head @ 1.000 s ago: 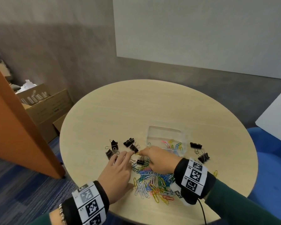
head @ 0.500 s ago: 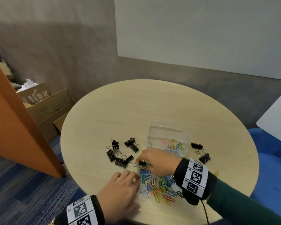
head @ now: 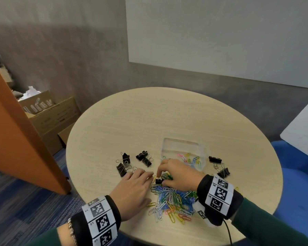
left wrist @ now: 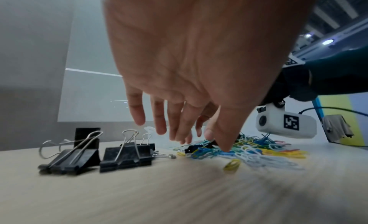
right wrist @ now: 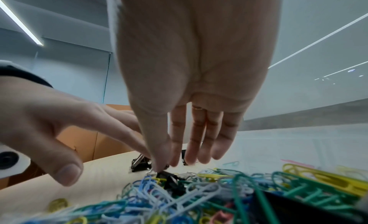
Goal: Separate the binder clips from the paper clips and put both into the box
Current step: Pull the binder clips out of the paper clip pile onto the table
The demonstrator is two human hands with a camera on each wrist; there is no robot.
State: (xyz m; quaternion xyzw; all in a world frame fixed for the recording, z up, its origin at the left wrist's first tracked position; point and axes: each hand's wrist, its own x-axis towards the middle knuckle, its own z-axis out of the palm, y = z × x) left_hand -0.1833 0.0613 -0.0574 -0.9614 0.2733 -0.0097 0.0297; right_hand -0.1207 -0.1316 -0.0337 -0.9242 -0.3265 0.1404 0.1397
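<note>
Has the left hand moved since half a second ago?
Yes. The left hand has gone forward, away from the table's near edge, its fingertips now close to the binder clips.

Left hand point(head: 133, 188) palm down near the desk's point(head: 124, 121) near edge, fingers straight and slightly spread. Right hand point(head: 178, 176) just beside it, palm down, thumb and forefinger pinching together, remaining fingers point(right wrist: 201, 142) extended. Both wrists banded.
</note>
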